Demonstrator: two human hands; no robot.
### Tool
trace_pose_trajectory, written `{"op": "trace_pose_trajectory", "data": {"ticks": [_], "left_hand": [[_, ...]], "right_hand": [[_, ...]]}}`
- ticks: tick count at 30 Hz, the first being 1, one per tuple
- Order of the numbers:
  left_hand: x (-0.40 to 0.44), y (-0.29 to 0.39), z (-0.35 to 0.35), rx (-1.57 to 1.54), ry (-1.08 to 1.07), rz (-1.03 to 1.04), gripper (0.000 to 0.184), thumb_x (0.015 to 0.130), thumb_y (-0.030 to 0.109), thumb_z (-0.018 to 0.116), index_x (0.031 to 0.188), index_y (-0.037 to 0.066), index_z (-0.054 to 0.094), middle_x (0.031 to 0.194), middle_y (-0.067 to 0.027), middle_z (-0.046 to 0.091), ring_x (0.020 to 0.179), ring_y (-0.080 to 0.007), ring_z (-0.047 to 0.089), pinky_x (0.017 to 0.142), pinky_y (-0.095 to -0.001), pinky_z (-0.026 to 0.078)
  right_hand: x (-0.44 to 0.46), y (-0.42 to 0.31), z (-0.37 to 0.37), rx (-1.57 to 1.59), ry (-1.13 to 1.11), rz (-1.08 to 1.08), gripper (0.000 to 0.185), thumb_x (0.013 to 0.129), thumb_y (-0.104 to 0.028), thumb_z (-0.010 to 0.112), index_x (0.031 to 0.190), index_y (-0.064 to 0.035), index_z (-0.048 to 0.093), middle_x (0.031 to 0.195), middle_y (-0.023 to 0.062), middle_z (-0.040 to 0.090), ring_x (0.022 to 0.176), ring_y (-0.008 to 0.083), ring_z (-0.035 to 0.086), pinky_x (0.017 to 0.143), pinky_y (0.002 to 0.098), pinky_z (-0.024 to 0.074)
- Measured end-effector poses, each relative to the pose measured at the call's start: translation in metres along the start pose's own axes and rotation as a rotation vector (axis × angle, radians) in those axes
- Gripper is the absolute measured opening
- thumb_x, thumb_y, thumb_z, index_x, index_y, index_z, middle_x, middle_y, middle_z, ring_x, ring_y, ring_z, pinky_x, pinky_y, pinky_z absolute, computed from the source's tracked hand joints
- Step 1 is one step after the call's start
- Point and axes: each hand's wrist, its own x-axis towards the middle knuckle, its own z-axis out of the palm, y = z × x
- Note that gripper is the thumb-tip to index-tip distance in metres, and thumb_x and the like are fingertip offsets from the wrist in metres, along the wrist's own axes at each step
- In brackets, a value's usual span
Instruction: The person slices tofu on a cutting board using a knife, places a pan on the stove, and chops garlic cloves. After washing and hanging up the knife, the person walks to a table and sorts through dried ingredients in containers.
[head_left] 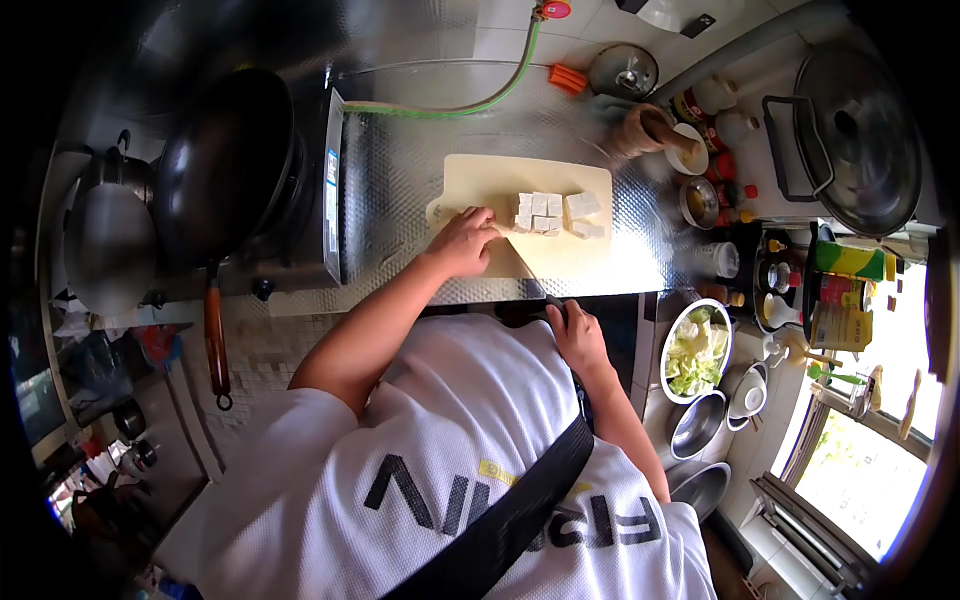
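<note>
My right hand [580, 337] is closed round the dark handle of a kitchen knife [525, 266] at the counter's front edge. Its thin blade slants up and left over the cutting board [475, 178]. Near the blade's tip, my left hand [463, 243] rests over the board's left part, fingers curled and closed; what they pinch, if anything, I cannot make out. White tofu cubes [540, 211] sit in a tight block right of the left hand. A few more tofu pieces [582, 206] lie slightly apart on the right.
On the left, a black wok [225, 165] stands on the stove. Bowls, a wooden mortar [640, 130] and bottles line the right side. A bowl of cut cabbage [697, 350] stands beyond my right hand. A green hose [480, 108] runs along the back.
</note>
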Motion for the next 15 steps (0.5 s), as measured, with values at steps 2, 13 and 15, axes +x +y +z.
{"op": "trace_pose_trajectory", "data": {"ticks": [2, 13, 15], "left_hand": [[-0.005, -0.011, 0.001, -0.166, 0.023, 0.028, 0.052, 0.075, 0.006, 0.067, 0.126, 0.006, 0.062, 0.13, -0.0165, 0.052, 0.122, -0.0338, 0.053, 0.105, -0.0418, 0.044], [-0.032, -0.007, 0.023, -0.276, 0.329, -0.303, 0.048, 0.078, -0.004, 0.061, 0.125, -0.003, 0.057, 0.117, -0.019, 0.056, 0.106, -0.0316, 0.062, 0.092, -0.0389, 0.052], [-0.028, -0.005, 0.022, -0.346, 0.379, -0.353, 0.045, 0.077, -0.008, 0.058, 0.122, -0.004, 0.057, 0.116, -0.0158, 0.058, 0.095, -0.0275, 0.066, 0.084, -0.0367, 0.056]], "right_hand": [[0.0, -0.001, 0.003, 0.013, 0.003, 0.008, 0.035, 0.097, -0.03, 0.062, 0.083, 0.0009, 0.054, 0.076, 0.0284, 0.064, 0.073, 0.0477, 0.063, 0.063, 0.0523, 0.0507], [0.003, -0.021, 0.003, 0.053, 0.024, -0.031, 0.032, 0.098, -0.027, 0.062, 0.084, 0.0019, 0.054, 0.077, 0.0291, 0.064, 0.071, 0.0483, 0.063, 0.061, 0.051, 0.0498], [0.001, -0.019, -0.002, 0.05, -0.016, -0.022, 0.03, 0.098, -0.024, 0.061, 0.085, 0.0023, 0.054, 0.075, 0.0285, 0.063, 0.07, 0.0486, 0.061, 0.059, 0.0496, 0.0484]]}}
